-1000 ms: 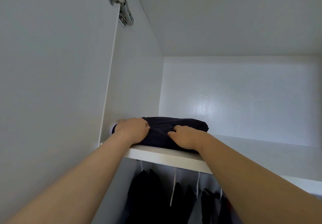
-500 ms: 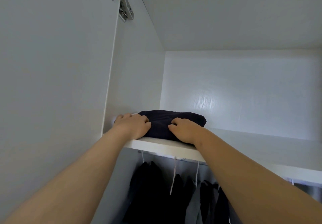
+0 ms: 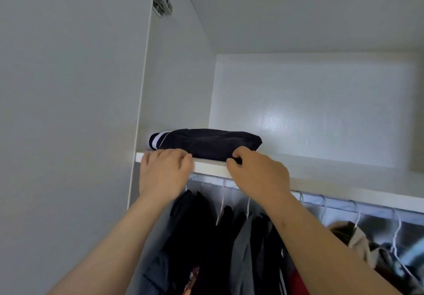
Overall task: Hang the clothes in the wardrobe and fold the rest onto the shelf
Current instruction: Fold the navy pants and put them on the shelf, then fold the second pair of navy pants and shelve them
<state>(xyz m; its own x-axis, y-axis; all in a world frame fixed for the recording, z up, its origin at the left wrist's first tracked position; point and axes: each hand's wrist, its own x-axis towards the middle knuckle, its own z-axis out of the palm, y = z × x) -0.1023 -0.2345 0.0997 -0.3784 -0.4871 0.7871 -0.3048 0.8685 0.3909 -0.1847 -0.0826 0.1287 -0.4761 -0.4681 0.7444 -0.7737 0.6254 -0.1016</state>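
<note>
Clothes (image 3: 195,226) hang below and the folded garment (image 3: 206,144) lies at the left end of the shelf (image 3: 321,168), so we seem nearly done; our left hand (image 3: 164,170) rests slack on the edge, our right hand (image 3: 257,175) pinches its corner.

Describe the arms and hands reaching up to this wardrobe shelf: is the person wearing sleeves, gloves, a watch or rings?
The left hand and right hand are bare: no gloves, and no rings show on the sides facing the camera. Both forearms are uncovered down to the edge of the picture, with no sleeve, watch or bracelet in view.
</note>
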